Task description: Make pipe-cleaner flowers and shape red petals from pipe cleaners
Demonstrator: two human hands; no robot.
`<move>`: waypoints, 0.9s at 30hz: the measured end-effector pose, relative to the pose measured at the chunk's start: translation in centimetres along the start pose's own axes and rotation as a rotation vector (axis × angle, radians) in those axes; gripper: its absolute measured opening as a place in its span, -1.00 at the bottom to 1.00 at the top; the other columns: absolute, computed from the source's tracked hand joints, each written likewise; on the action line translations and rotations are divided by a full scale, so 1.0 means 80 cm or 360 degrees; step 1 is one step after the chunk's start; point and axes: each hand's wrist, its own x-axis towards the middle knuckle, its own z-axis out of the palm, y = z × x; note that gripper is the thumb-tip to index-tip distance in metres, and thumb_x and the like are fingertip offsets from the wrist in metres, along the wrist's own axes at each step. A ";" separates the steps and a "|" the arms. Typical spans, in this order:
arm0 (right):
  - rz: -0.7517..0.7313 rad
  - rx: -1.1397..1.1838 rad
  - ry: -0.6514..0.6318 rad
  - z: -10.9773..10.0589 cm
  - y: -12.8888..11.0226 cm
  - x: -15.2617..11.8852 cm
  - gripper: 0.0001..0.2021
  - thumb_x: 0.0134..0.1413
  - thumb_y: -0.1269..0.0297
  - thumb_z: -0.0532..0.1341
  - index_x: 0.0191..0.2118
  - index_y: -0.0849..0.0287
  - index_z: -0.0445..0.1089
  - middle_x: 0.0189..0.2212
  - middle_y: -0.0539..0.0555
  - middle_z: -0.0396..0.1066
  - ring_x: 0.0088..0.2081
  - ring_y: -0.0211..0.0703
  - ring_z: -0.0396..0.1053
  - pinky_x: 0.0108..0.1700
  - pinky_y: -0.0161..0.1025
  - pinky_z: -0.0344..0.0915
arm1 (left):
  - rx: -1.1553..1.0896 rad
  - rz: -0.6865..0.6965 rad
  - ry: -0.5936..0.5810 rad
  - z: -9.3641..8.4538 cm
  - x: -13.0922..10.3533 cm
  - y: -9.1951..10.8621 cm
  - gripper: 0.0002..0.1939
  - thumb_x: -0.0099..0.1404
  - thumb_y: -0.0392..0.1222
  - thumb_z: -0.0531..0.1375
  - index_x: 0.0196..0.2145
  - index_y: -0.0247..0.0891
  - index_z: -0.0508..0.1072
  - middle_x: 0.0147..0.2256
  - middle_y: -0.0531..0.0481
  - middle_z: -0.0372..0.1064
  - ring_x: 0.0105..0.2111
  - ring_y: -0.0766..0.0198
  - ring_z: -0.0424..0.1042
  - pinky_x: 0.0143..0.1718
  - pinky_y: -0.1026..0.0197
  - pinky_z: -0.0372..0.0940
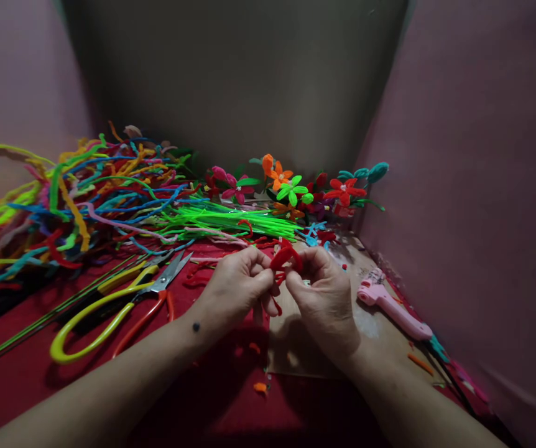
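Between my two hands is a bent red pipe cleaner [286, 254], looped at the top, with a short end hanging below. My left hand [244, 280] pinches it from the left with thumb and fingers. From the other side my right hand [321, 292] grips the same red piece, thumb in front. Both hands hover over the edge of a tan board [296, 358] on the red cloth [231, 398]. Parts of the red piece are hidden behind my fingers.
Yellow-handled scissors [104, 323] lie left, beside thin green stems [30, 336]. Loose coloured pipe cleaners [86, 186] heap at the back left, with a bright green bundle [231, 218] in the middle. Pipe-cleaner flowers [291, 190] stand behind. A pink glue gun [393, 308] rests right, near the wall.
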 end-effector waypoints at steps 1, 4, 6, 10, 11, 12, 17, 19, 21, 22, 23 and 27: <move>-0.0031 -0.0053 0.0004 0.000 0.000 -0.001 -0.88 -0.14 0.50 0.14 -0.44 0.14 0.26 -0.52 -0.07 0.29 -0.48 -0.33 0.25 -0.39 -0.34 0.21 | 0.0005 0.0003 -0.0003 0.000 0.000 -0.001 -0.95 0.11 -0.31 0.10 -0.47 -0.28 0.25 -0.66 0.08 0.37 -0.73 0.31 0.38 -0.76 0.36 0.22; -0.0090 -0.0158 0.0002 0.000 0.002 -0.003 -0.88 -0.13 0.50 0.13 -0.42 0.13 0.25 -0.51 -0.05 0.29 -0.47 -0.32 0.26 -0.39 -0.33 0.22 | 0.0009 0.0003 0.0001 0.000 -0.002 -0.003 -0.95 0.12 -0.29 0.09 -0.47 -0.27 0.24 -0.70 0.10 0.33 -0.73 0.30 0.37 -0.75 0.32 0.26; -0.0122 -0.0195 -0.0004 0.001 0.003 -0.004 -0.88 -0.12 0.50 0.14 -0.41 0.13 0.25 -0.50 -0.04 0.30 -0.46 -0.30 0.27 -0.38 -0.32 0.23 | 0.0046 0.0025 0.0026 0.000 -0.003 -0.004 -0.95 0.13 -0.28 0.09 -0.46 -0.26 0.23 -0.71 0.11 0.32 -0.74 0.29 0.36 -0.74 0.30 0.27; -0.0114 -0.0200 -0.0042 0.004 0.003 -0.008 -0.89 -0.11 0.48 0.15 -0.40 0.14 0.26 -0.49 -0.03 0.32 -0.45 -0.29 0.29 -0.37 -0.30 0.25 | 0.0208 0.0120 0.0106 0.001 -0.005 -0.007 -0.96 0.14 -0.27 0.09 -0.43 -0.26 0.24 -0.70 0.12 0.33 -0.73 0.29 0.36 -0.74 0.30 0.26; -0.0093 -0.0178 -0.0054 0.004 0.003 -0.009 -0.89 -0.11 0.48 0.16 -0.40 0.15 0.27 -0.49 -0.03 0.32 -0.45 -0.29 0.29 -0.37 -0.30 0.25 | 0.0237 0.0148 0.0125 0.002 -0.005 -0.009 -0.96 0.14 -0.27 0.08 -0.43 -0.26 0.24 -0.69 0.12 0.32 -0.73 0.30 0.36 -0.74 0.31 0.26; -0.0065 -0.0138 -0.0065 0.005 0.002 -0.010 -0.89 -0.11 0.47 0.16 -0.39 0.15 0.27 -0.48 -0.03 0.33 -0.45 -0.30 0.30 -0.37 -0.30 0.26 | 0.0257 0.0176 0.0135 0.003 -0.005 -0.010 -0.97 0.15 -0.28 0.08 -0.42 -0.25 0.24 -0.69 0.13 0.31 -0.73 0.31 0.36 -0.74 0.32 0.25; 0.0234 0.0301 -0.0073 0.005 0.002 -0.001 -0.82 -0.17 0.42 0.25 -0.38 0.16 0.23 -0.49 -0.06 0.35 -0.52 -0.32 0.30 -0.47 -0.33 0.26 | 0.0244 0.0312 0.0076 0.004 -0.003 -0.018 -0.94 0.17 -0.28 0.06 -0.34 -0.24 0.24 -0.63 0.15 0.34 -0.69 0.34 0.38 -0.68 0.34 0.28; 0.0432 0.0512 -0.0152 0.002 0.004 0.006 -0.79 -0.19 0.39 0.28 -0.40 0.18 0.23 -0.53 -0.07 0.35 -0.59 -0.34 0.28 -0.55 -0.35 0.23 | 0.0201 0.0308 0.0031 0.003 -0.002 -0.019 -0.94 0.18 -0.26 0.06 -0.33 -0.26 0.25 -0.56 0.11 0.37 -0.68 0.35 0.39 -0.65 0.33 0.29; 0.0578 0.0681 -0.0293 -0.002 0.007 0.012 -0.78 -0.23 0.39 0.31 -0.41 0.20 0.25 -0.56 -0.07 0.35 -0.62 -0.35 0.27 -0.57 -0.35 0.22 | 0.0168 0.0268 0.0004 0.002 -0.001 -0.017 -0.93 0.18 -0.24 0.07 -0.35 -0.28 0.25 -0.55 0.08 0.38 -0.68 0.36 0.39 -0.66 0.33 0.29; 0.0614 0.0741 -0.0341 -0.004 0.008 0.014 -0.77 -0.24 0.39 0.32 -0.40 0.21 0.27 -0.57 -0.07 0.36 -0.62 -0.34 0.29 -0.56 -0.35 0.24 | 0.0157 0.0243 0.0005 0.002 -0.001 -0.015 -0.92 0.19 -0.23 0.07 -0.35 -0.28 0.25 -0.56 0.07 0.38 -0.68 0.35 0.39 -0.68 0.34 0.28; 0.0630 0.0785 -0.0354 -0.006 0.008 0.016 -0.77 -0.25 0.39 0.33 -0.40 0.21 0.28 -0.57 -0.07 0.37 -0.61 -0.33 0.31 -0.54 -0.34 0.26 | 0.0147 0.0223 0.0016 0.001 -0.002 -0.013 -0.92 0.19 -0.22 0.07 -0.35 -0.29 0.25 -0.57 0.07 0.38 -0.69 0.34 0.39 -0.70 0.34 0.27; 0.0604 0.0752 -0.0320 -0.011 0.004 0.017 -0.85 -0.17 0.32 0.31 -0.45 0.26 0.36 -0.57 -0.01 0.40 -0.61 -0.31 0.33 -0.51 -0.32 0.26 | 0.0149 0.0214 0.0071 -0.002 -0.003 -0.006 -0.90 0.19 -0.23 0.07 -0.33 -0.30 0.26 -0.61 0.06 0.36 -0.70 0.31 0.38 -0.73 0.32 0.27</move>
